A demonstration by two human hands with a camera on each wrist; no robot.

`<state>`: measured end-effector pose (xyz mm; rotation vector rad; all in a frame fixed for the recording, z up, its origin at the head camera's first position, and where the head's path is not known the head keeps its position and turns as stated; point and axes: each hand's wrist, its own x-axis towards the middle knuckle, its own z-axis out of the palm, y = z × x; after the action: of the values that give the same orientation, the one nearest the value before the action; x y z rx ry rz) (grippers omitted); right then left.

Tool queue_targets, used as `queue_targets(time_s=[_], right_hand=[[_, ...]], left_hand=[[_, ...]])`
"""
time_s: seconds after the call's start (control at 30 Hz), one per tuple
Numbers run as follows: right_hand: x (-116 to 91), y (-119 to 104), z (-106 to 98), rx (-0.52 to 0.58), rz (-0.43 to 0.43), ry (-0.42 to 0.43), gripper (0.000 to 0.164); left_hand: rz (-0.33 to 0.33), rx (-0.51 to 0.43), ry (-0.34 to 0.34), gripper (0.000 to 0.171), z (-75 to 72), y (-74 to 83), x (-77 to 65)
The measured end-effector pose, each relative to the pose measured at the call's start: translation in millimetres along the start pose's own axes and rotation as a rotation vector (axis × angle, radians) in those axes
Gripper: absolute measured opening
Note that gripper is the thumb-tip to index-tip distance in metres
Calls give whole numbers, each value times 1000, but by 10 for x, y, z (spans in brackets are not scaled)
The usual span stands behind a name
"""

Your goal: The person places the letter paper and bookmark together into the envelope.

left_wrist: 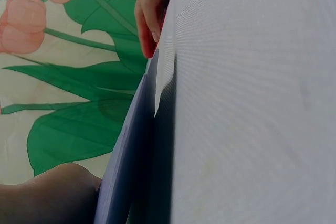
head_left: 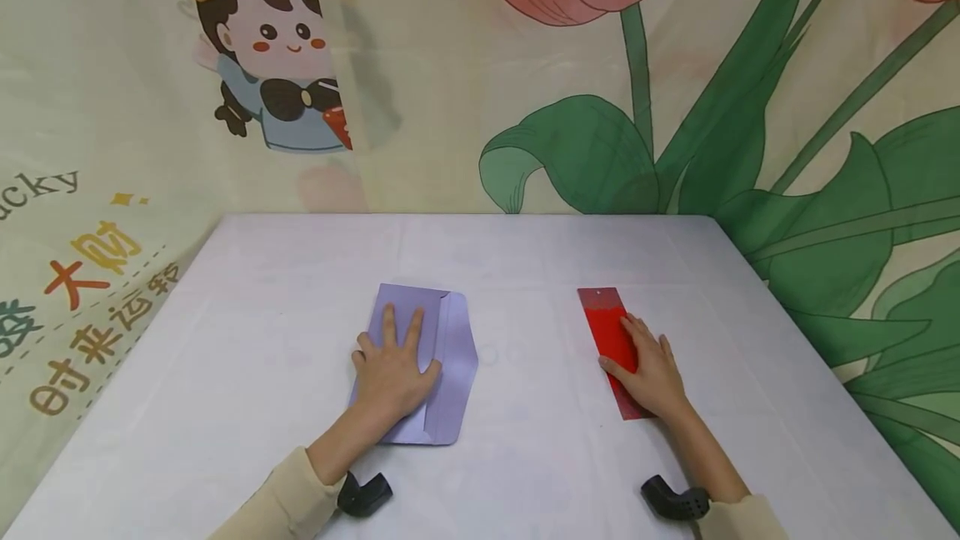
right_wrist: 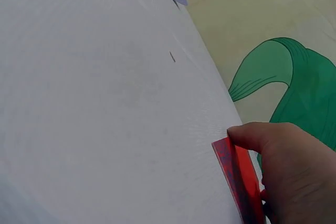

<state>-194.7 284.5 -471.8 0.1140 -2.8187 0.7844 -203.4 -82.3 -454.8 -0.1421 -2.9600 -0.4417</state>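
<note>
My left hand (head_left: 396, 373) rests on a flat lavender envelope (head_left: 453, 390), fingers spread over its left part. The envelope's flap is unfolded toward the right. In the left wrist view the envelope (left_wrist: 123, 153) shows edge-on, rising from the table. Over to the right, my right hand (head_left: 655, 373) grips a narrow red packet (head_left: 609, 330) that lies slanted, with darker bands at both ends. The thumb is at the packet's left edge and the fingers lie toward its right side. In the right wrist view the thumb presses the edge of the packet (right_wrist: 231, 166).
Both things lie on a white-covered table (head_left: 525, 473). A cloth backdrop (head_left: 420, 107) printed with tulips and a cartoon figure hangs behind it and at the sides. A black curved device (head_left: 365, 496) is at the left wrist, a similar device (head_left: 675, 500) at the right.
</note>
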Motion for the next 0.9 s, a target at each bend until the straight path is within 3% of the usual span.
queue_targets(time_s=[0.3, 0.47, 0.9], right_hand=[[-24, -3, 65, -81, 17, 78, 77], [-17, -16, 67, -64, 36, 112, 73], [-4, -35, 28, 4, 44, 102, 69]], left_hand=[[4, -10, 1, 76, 24, -15, -1], [3, -15, -4, 75, 4, -4, 3], [4, -10, 2, 74, -47, 15, -7]])
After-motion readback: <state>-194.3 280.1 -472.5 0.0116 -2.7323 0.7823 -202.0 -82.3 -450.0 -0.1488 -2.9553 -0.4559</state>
